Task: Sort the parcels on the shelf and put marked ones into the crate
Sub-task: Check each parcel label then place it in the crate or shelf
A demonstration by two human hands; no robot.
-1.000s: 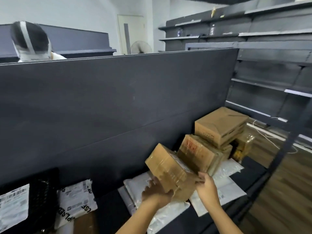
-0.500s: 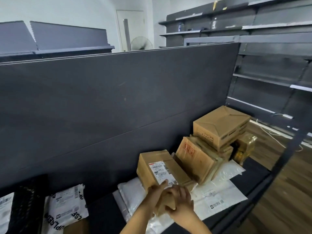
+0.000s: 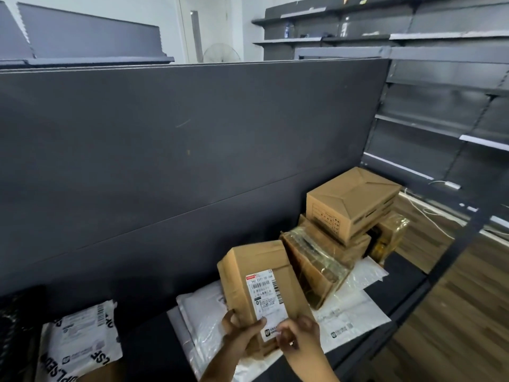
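I hold a brown cardboard parcel (image 3: 256, 274) above the dark shelf (image 3: 402, 274), its white shipping label (image 3: 265, 296) facing up toward me. My left hand (image 3: 242, 339) grips its near left corner from below, thumb on the label. My right hand (image 3: 300, 339) holds the near right corner, fingertips on the label's lower edge. To the right stands a pile of cardboard boxes: a large one (image 3: 352, 201) on top, a tape-wrapped one (image 3: 314, 267) leaning beside my parcel. A black crate (image 3: 16, 323) shows at the far left edge.
White plastic mailers (image 3: 349, 312) lie flat on the shelf under the boxes. A printed white mailer (image 3: 80, 337) lies at lower left beside the crate. A tall dark back panel (image 3: 192, 147) rises behind the shelf. Wooden floor (image 3: 454, 312) and more shelving (image 3: 446, 111) are at right.
The parcel has been turned from tilted with plain sides showing to label-up. Both hands have come together at its near end. The view has shifted slightly left.
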